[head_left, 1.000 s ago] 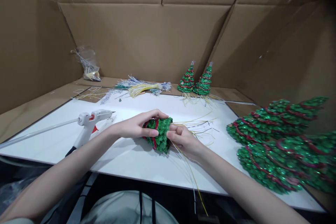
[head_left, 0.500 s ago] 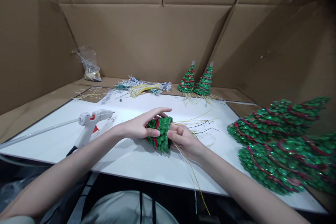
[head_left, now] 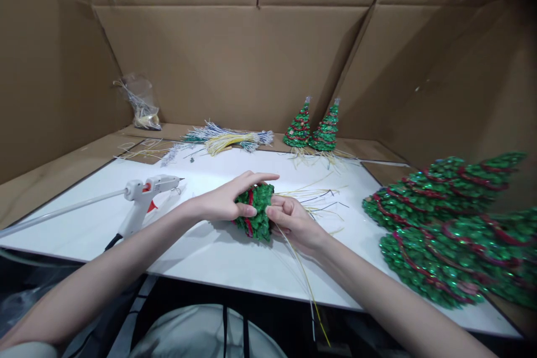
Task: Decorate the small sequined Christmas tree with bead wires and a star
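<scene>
A small green tree [head_left: 260,218] with red garland lies on its side on the white board, its base turned to the right. My left hand [head_left: 235,198] is wrapped round it from the left, thumb on the near side, fingers over the top. At the base, my right hand [head_left: 293,222] is closed in a pinch on wires. Yellow and white wires [head_left: 305,279] hang from that hand past the board's front edge. More yellow and dark wires [head_left: 323,201] spread out behind the right hand. The inside of the tree's base is hidden.
A white glue gun [head_left: 145,201] stands at the left. Wire bundles [head_left: 232,140] lie at the back, near a plastic bag [head_left: 145,106]. Two small trees [head_left: 298,126] stand at the back; larger green trees [head_left: 444,235] lie at the right. Cardboard walls [head_left: 226,61] surround the white board [head_left: 188,257].
My left hand's fingers have shifted slightly to the right over the tree. The hanging wire ends have moved a little left. Both hands keep their hold.
</scene>
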### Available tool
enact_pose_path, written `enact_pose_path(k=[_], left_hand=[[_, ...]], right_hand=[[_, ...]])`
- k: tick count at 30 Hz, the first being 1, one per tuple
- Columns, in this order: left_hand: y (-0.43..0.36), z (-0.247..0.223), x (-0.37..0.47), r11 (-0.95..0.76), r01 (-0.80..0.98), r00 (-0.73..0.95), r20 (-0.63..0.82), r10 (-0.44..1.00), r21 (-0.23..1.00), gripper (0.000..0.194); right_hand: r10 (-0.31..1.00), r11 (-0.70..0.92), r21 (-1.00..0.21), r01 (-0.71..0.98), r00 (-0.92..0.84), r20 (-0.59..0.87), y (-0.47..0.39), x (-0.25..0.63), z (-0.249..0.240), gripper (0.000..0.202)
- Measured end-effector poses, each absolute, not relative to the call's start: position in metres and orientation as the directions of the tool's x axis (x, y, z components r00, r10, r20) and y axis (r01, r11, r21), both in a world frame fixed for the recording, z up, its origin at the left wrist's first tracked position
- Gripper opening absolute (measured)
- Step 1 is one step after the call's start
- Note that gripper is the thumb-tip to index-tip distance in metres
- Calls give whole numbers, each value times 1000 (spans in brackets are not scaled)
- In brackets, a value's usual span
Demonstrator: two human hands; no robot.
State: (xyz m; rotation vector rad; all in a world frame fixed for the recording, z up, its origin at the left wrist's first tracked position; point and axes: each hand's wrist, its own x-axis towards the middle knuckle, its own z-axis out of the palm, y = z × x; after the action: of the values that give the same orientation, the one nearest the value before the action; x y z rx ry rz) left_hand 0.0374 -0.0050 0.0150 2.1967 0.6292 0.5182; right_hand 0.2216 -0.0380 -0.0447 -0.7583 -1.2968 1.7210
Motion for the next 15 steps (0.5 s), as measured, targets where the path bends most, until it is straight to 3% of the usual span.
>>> enact_pose_path(k=[11, 15], left_hand=[[0, 11, 26, -479, 185, 818, 136, 560, 858, 69], [-4, 14, 18, -478, 151, 800, 176, 573, 865, 55]], right_hand=[[866, -122, -976, -180, -499, -16, -33, 228, -45, 46], [874, -133, -978, -163, -484, -38, -34, 228, -43, 45]])
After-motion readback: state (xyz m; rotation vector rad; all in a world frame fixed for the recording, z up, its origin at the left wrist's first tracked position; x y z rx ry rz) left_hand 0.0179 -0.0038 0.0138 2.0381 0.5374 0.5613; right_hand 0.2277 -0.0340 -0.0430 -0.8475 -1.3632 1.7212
